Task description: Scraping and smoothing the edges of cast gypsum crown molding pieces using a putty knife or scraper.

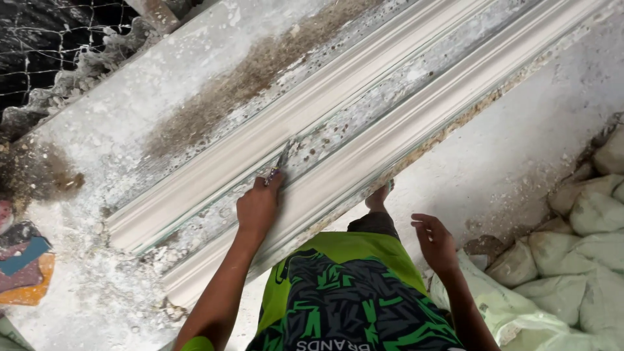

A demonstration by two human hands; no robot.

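Left hand (259,207) is closed around a small scraper (281,160) on the white plaster moulding (364,156); right hand (434,244) hangs open, fingers apart, beside the moulding's edge.

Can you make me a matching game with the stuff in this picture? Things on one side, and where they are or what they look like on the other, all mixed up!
Things:
1. left hand
2. right hand
3. white moulding strips
4. pale sacks
5. shorts

Descriptions:
A. piled at the right edge
B. empty, fingers curled, held in the air
C. green and black pattern
D. holding a small scraper tool against the slab
E. long, lying side by side on the work slab

Pairs: 1-D, 2-B, 3-E, 4-A, 5-C
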